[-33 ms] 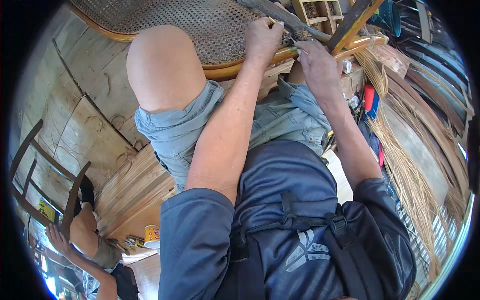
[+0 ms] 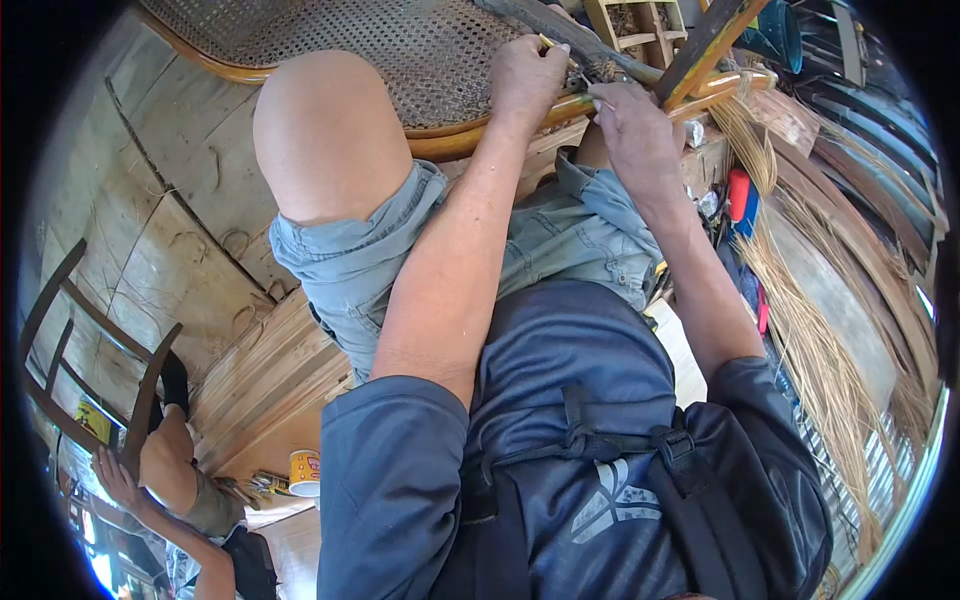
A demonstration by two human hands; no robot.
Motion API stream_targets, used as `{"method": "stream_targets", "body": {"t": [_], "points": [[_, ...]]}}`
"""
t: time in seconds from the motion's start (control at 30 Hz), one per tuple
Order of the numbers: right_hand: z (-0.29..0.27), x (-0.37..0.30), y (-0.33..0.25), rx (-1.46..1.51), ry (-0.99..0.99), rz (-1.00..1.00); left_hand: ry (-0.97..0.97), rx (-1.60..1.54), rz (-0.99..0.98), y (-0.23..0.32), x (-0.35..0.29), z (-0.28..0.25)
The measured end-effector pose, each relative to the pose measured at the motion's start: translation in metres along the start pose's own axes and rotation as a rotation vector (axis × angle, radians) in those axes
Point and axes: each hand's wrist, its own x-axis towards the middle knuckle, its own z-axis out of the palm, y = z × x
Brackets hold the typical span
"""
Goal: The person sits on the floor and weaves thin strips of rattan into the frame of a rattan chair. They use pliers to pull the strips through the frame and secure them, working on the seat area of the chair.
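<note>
My left hand (image 2: 527, 80) is closed in a pinch over the rim of a woven cane seat (image 2: 440, 75); a thin yellow piece (image 2: 545, 41) sticks out between its thumb and finger. Close beside it, my right hand (image 2: 637, 130) has its fingertips pressed together at the seat's edge, where a thin light tip shows; what it grips I cannot make out. Between the hands lies a frayed, dark wrapped joint (image 2: 603, 70) on the chair's glossy brown frame (image 2: 450, 142). My bare left knee (image 2: 325, 130) is up against the frame.
Long loose cane strands (image 2: 800, 310) hang at the right, near a red and blue tool handle (image 2: 740, 195). A compartmented wooden box (image 2: 636, 25) stands beyond. At lower left, another person's hand (image 2: 115, 480) touches a dark chair frame (image 2: 150, 390); a yellow tub (image 2: 304, 470) stands nearby.
</note>
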Motion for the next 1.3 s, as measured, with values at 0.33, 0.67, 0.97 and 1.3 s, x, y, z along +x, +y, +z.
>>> {"method": "stream_targets", "body": {"t": [0.33,0.67,0.97,1.3], "points": [[-0.004,-0.001,0.005,0.003,0.031,0.077,-0.073,0.123,0.097,-0.008,0.001,0.001],[-0.020,-0.001,-0.010,0.271,0.102,0.169,-0.086,0.268,0.145,-0.005,-0.004,0.006],[-0.076,-0.005,-0.051,0.581,0.387,0.151,-0.120,0.320,0.178,-0.002,-0.004,0.012],[-0.164,-0.023,-0.026,0.923,0.530,-0.016,-0.089,0.256,0.315,-0.003,-0.004,0.015]]}}
